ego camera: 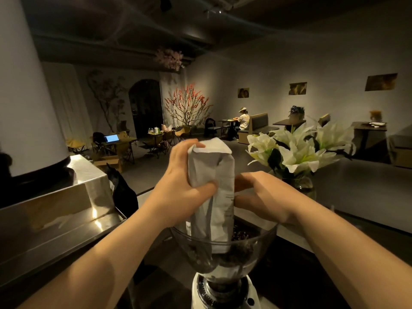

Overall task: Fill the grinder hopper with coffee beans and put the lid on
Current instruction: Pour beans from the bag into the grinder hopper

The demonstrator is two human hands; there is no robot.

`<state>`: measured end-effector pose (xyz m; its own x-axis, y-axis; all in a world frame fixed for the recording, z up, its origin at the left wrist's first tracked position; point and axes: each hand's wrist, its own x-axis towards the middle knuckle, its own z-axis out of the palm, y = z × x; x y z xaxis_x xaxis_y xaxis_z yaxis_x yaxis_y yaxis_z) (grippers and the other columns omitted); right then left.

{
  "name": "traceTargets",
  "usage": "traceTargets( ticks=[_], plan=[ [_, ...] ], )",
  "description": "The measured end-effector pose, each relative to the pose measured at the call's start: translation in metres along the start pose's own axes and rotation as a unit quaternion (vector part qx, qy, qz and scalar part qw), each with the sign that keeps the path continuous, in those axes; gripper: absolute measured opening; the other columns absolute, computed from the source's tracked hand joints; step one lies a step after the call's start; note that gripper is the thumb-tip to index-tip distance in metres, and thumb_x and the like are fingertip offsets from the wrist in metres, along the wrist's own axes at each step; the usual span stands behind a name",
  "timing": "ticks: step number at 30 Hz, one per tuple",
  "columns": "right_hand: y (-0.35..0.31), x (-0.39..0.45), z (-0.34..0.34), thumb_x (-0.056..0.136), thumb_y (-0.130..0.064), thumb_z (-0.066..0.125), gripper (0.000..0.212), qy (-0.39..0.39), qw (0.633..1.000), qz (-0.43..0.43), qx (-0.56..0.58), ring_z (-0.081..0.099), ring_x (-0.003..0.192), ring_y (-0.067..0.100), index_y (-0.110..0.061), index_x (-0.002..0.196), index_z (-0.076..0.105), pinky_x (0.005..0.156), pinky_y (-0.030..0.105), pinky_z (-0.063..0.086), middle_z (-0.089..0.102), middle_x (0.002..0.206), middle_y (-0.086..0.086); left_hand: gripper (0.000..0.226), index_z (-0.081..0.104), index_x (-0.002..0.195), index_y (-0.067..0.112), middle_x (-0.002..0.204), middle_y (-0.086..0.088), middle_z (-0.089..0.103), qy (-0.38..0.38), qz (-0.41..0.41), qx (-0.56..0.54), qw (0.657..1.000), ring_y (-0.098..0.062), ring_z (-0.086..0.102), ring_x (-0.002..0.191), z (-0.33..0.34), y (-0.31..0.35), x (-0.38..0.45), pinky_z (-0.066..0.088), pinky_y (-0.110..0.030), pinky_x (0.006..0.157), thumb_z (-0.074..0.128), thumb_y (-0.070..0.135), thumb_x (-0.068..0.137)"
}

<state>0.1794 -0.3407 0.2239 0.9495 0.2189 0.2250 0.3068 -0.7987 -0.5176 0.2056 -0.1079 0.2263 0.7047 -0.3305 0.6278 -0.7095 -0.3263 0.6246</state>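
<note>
A white paper coffee bag (211, 181) stands upside down, its open end inside the clear grinder hopper (263, 238). My left hand (185, 181) grips the bag's upper half, thumb pressed into the paper. My right hand (260, 195) holds the bag's right side lower down, fingers curled around it. Dark coffee beans (240, 234) lie in the hopper around the bag's mouth. The hopper sits on a white grinder body (252, 295) with a dial collar. No lid is in view.
A stainless-steel machine top (66, 210) runs along the left. A black object (123, 192) stands just behind it. A glass vase of white lilies (298, 152) stands close behind my right hand. Beyond the counter lies a dim café with tables, chairs and a seated person.
</note>
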Motion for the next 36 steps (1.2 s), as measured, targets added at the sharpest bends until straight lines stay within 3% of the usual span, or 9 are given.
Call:
traceTargets(
  ticks=[4, 11, 15, 22, 25, 27, 30, 32, 36],
  plan=[
    [-0.0006, -0.0002, -0.0002, 0.096, -0.058, 0.071, 0.041, -0.004, 1.000, 0.004, 0.002, 0.069, 0.116, 0.000, -0.039, 0.133, 0.071, 0.105, 0.038, 0.058, 0.076, 0.125, -0.022, 0.073, 0.039, 0.137, 0.050, 0.151, 0.008, 0.037, 0.032, 0.023, -0.011, 0.999, -0.017, 0.045, 0.142, -0.0003, -0.0019, -0.0004, 0.050, -0.050, 0.113, 0.075, 0.041, 0.074],
    [0.0033, 0.0016, 0.0012, 0.094, -0.063, 0.069, 0.044, 0.009, 1.000, 0.000, -0.014, 0.071, 0.115, 0.004, -0.039, 0.131, 0.073, 0.102, 0.041, 0.060, 0.077, 0.125, -0.019, 0.078, 0.038, 0.138, 0.050, 0.151, 0.013, 0.035, -0.009, 0.017, 0.000, 1.000, -0.014, 0.045, 0.141, 0.0005, 0.0002, -0.0014, 0.051, -0.047, 0.112, 0.080, 0.040, 0.073],
    [0.0028, 0.0010, 0.0019, 0.098, -0.056, 0.070, 0.040, 0.003, 1.000, 0.000, -0.006, 0.069, 0.119, 0.004, -0.039, 0.133, 0.072, 0.104, 0.039, 0.059, 0.075, 0.128, -0.019, 0.079, 0.037, 0.140, 0.048, 0.152, 0.012, 0.035, 0.003, 0.010, -0.001, 1.000, -0.015, 0.045, 0.142, -0.0006, -0.0007, -0.0010, 0.050, -0.048, 0.113, 0.079, 0.040, 0.074],
    [0.0059, 0.0030, 0.0019, 0.097, -0.059, 0.067, 0.041, 0.003, 1.000, 0.003, -0.020, 0.068, 0.122, 0.004, -0.042, 0.134, 0.071, 0.103, 0.041, 0.059, 0.074, 0.131, -0.022, 0.091, 0.029, 0.145, 0.047, 0.150, 0.015, 0.034, -0.028, -0.003, 0.026, 0.999, -0.006, 0.046, 0.136, 0.0011, 0.0003, 0.0009, 0.051, -0.041, 0.112, 0.082, 0.041, 0.072],
    [0.0048, 0.0032, 0.0009, 0.098, -0.056, 0.069, 0.037, -0.006, 1.000, 0.006, -0.005, 0.067, 0.122, 0.001, -0.043, 0.133, 0.072, 0.104, 0.038, 0.058, 0.074, 0.129, -0.024, 0.085, 0.032, 0.141, 0.048, 0.149, 0.017, 0.030, 0.002, 0.014, 0.017, 1.000, -0.005, 0.041, 0.139, 0.0001, -0.0024, 0.0004, 0.050, -0.040, 0.114, 0.082, 0.035, 0.074],
    [0.0045, 0.0031, 0.0011, 0.098, -0.058, 0.067, 0.038, -0.001, 1.000, 0.006, -0.021, 0.067, 0.124, 0.003, -0.044, 0.134, 0.071, 0.105, 0.041, 0.058, 0.073, 0.132, -0.024, 0.084, 0.030, 0.138, 0.054, 0.148, 0.018, 0.032, -0.034, 0.006, 0.013, 0.999, -0.002, 0.045, 0.135, 0.0005, 0.0019, -0.0004, 0.053, -0.041, 0.110, 0.081, 0.039, 0.073],
    [0.0043, 0.0021, 0.0024, 0.093, -0.064, 0.068, 0.039, 0.002, 1.000, 0.000, -0.009, 0.068, 0.119, -0.003, -0.049, 0.128, 0.073, 0.104, 0.041, 0.059, 0.075, 0.126, -0.029, 0.078, 0.035, 0.139, 0.050, 0.152, 0.018, 0.030, 0.003, 0.034, 0.007, 0.999, -0.005, 0.042, 0.141, -0.0007, -0.0018, -0.0018, 0.050, -0.043, 0.113, 0.078, 0.040, 0.075],
    [0.0048, 0.0011, 0.0030, 0.088, -0.069, 0.066, 0.041, 0.010, 1.000, 0.006, -0.012, 0.068, 0.117, -0.004, -0.051, 0.124, 0.074, 0.103, 0.042, 0.059, 0.075, 0.122, -0.031, 0.076, 0.038, 0.138, 0.053, 0.153, 0.014, 0.034, -0.015, 0.024, -0.030, 0.999, -0.013, 0.048, 0.139, -0.0022, 0.0010, -0.0036, 0.055, -0.045, 0.108, 0.080, 0.036, 0.078],
    [0.0023, -0.0001, 0.0018, 0.080, -0.080, 0.060, 0.058, 0.006, 1.000, 0.001, -0.010, 0.067, 0.119, -0.005, -0.050, 0.127, 0.073, 0.104, 0.040, 0.058, 0.074, 0.124, -0.030, 0.075, 0.037, 0.139, 0.054, 0.153, 0.017, 0.032, 0.035, 0.034, -0.010, 0.999, -0.011, 0.043, 0.143, -0.0019, -0.0032, -0.0035, 0.050, -0.049, 0.113, 0.076, 0.041, 0.077]
  ],
)
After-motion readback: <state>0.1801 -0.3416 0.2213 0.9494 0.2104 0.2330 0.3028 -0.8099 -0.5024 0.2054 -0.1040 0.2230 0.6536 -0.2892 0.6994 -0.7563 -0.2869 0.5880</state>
